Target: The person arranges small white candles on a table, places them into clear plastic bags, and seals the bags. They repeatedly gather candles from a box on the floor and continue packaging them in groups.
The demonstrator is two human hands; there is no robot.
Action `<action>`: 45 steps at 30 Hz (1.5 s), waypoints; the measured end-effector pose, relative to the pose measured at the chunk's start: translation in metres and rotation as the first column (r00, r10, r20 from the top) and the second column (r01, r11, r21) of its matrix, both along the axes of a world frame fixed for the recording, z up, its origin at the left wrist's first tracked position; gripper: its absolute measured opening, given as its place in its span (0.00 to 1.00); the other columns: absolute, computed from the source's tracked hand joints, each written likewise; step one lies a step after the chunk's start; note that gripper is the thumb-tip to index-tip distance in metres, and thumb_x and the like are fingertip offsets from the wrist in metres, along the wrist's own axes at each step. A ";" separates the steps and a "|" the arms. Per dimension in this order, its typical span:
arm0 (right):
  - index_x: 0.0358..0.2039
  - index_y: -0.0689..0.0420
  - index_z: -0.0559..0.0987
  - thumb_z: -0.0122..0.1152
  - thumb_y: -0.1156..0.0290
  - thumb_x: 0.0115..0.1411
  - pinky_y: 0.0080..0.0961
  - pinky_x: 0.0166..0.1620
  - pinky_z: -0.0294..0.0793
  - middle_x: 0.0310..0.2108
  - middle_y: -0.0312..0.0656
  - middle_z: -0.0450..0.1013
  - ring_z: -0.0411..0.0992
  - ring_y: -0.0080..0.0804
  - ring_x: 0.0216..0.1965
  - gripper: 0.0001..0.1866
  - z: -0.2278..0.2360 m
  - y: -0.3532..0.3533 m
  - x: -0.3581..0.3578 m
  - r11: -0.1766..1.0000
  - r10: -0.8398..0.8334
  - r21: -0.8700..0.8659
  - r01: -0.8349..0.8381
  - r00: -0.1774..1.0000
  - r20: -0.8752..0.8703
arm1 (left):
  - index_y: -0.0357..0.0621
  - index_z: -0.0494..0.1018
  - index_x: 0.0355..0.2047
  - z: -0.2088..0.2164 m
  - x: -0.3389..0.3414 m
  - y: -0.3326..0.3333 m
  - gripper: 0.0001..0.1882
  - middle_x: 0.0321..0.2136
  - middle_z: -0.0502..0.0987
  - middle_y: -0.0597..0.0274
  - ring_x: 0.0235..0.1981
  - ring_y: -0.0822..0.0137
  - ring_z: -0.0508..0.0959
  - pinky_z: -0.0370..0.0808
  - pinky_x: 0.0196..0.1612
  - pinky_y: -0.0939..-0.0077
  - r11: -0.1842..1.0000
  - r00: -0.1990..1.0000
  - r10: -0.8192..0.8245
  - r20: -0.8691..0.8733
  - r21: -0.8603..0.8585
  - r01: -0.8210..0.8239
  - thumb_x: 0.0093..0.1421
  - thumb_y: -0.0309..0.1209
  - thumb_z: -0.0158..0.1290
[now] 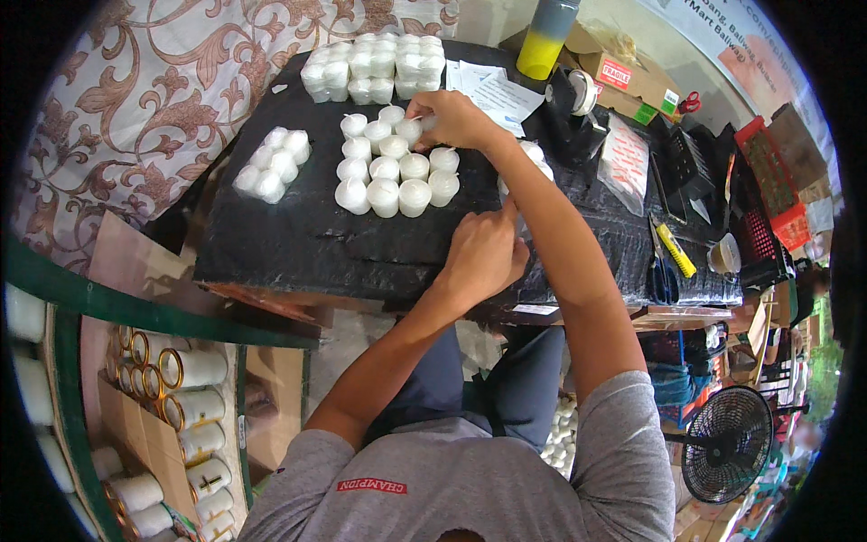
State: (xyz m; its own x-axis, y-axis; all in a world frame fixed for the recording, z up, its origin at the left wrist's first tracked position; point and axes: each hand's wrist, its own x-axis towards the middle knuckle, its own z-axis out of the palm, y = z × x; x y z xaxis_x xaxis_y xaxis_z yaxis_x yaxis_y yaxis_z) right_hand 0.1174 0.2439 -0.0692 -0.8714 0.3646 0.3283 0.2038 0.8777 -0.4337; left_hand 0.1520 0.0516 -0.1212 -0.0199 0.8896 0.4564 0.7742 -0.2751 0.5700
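Short white candles (384, 170) with wicks stand upright in rows on the black-covered table (298, 257). At the far right corner of these rows is my right hand (456, 122), its thumb and fingers closed around a white candle (425, 122). My left hand (483, 257) is nearer to me, fingers curled and index finger reaching forward under my right forearm. Just beyond it, more white candles (533, 154) show, partly covered by that forearm. What the left fingers grip is hidden there.
Wrapped candle packs stand at the back (375, 68) and left (273, 164). Papers (497, 95), a yellow-and-grey bottle (546, 41), a tape dispenser (573, 104), scissors (661, 262) and a yellow cutter (675, 250) lie right. A shelf of gold-rimmed candles (194, 369) is lower left, a fan (727, 444) lower right.
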 end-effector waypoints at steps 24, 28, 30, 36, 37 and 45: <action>0.54 0.57 0.71 0.72 0.74 0.46 0.32 0.55 0.72 0.48 0.49 0.76 0.74 0.38 0.51 0.33 0.013 -0.004 -0.001 0.965 0.109 -0.249 -0.083 0.990 0.091 | 0.29 0.60 0.60 0.005 0.000 0.001 0.36 0.24 0.79 0.44 0.29 0.43 0.81 0.75 0.39 0.51 1.000 1.000 0.012 -0.025 -0.018 -0.012 0.52 0.28 0.58; 0.54 0.54 0.73 0.69 0.68 0.50 0.35 0.55 0.72 0.49 0.47 0.76 0.73 0.39 0.53 0.29 0.019 0.007 -0.003 0.970 0.116 -0.229 -0.087 0.986 0.121 | 0.30 0.61 0.58 0.008 0.001 0.000 0.33 0.25 0.79 0.45 0.30 0.44 0.81 0.75 0.40 0.52 1.000 0.999 0.016 -0.039 -0.007 -0.016 0.53 0.28 0.58; 0.54 0.54 0.74 0.68 0.65 0.52 0.36 0.55 0.72 0.50 0.46 0.76 0.73 0.40 0.54 0.27 0.009 0.026 -0.019 0.973 0.190 -0.131 -0.192 0.981 -0.027 | 0.33 0.66 0.53 0.004 0.005 0.002 0.28 0.26 0.80 0.47 0.30 0.45 0.81 0.75 0.40 0.52 1.000 1.000 0.021 -0.009 -0.005 -0.021 0.53 0.29 0.57; 0.46 0.57 0.80 0.66 0.53 0.48 0.38 0.48 0.75 0.45 0.45 0.78 0.75 0.43 0.47 0.28 0.034 -0.004 -0.072 0.986 0.163 -0.096 -0.134 0.873 0.459 | 0.40 0.77 0.36 -0.004 0.001 0.007 0.12 0.28 0.81 0.51 0.32 0.47 0.81 0.75 0.38 0.53 1.000 0.994 0.004 -0.107 0.028 -0.001 0.53 0.33 0.59; 0.44 0.57 0.81 0.66 0.52 0.46 0.39 0.46 0.75 0.43 0.46 0.79 0.76 0.43 0.45 0.28 0.044 -0.017 -0.079 0.991 0.128 -0.115 -0.074 0.800 0.586 | 0.41 0.78 0.34 -0.007 -0.001 0.008 0.11 0.28 0.81 0.51 0.32 0.48 0.81 0.75 0.38 0.53 0.999 0.993 0.004 -0.120 0.038 0.000 0.54 0.34 0.59; 0.47 0.58 0.83 0.70 0.49 0.43 0.40 0.43 0.79 0.39 0.48 0.80 0.79 0.43 0.40 0.33 0.065 -0.001 -0.048 0.988 -0.133 0.107 0.110 0.962 0.238 | 0.37 0.72 0.51 0.014 0.003 0.004 0.22 0.31 0.81 0.44 0.34 0.43 0.81 0.75 0.41 0.49 0.993 0.996 0.027 0.082 -0.113 -0.018 0.56 0.30 0.55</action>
State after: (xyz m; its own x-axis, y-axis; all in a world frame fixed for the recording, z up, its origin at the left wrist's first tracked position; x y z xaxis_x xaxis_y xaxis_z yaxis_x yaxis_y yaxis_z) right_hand 0.0690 0.2427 -0.0043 -0.8801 0.4510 0.1483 0.4011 0.8734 -0.2760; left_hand 0.1546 0.0554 -0.1076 -0.0747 0.9338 0.3500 0.7279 -0.1889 0.6592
